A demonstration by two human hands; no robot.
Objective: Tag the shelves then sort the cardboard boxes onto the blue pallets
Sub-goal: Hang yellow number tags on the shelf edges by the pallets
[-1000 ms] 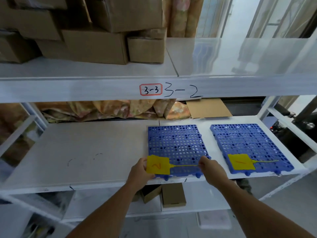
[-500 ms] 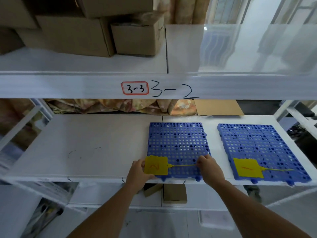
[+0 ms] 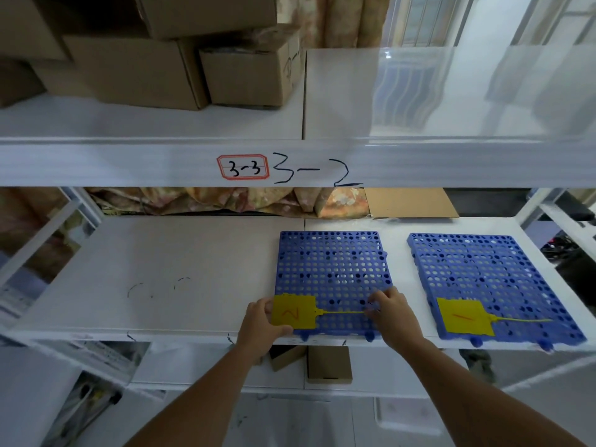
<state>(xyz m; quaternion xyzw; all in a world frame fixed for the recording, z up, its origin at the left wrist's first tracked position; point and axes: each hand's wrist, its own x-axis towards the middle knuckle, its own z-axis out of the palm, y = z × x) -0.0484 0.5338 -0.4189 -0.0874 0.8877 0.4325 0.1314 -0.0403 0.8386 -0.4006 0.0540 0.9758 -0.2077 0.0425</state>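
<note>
hands (image 3: 325, 317) pinching yellow tag (image 3: 293, 314), blue pallet (image 3: 332, 266)

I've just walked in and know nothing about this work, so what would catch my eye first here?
Two bright blue pallets, the left pallet and the right pallet, lie side by side on the white middle shelf. Each carries a yellow tag at its front edge: the tag marked 2 is gripped by the left hand while the right hand pinches its thin tail, and the tag marked 1 lies untouched. Brown cardboard boxes crowd the shelf above.
</note>
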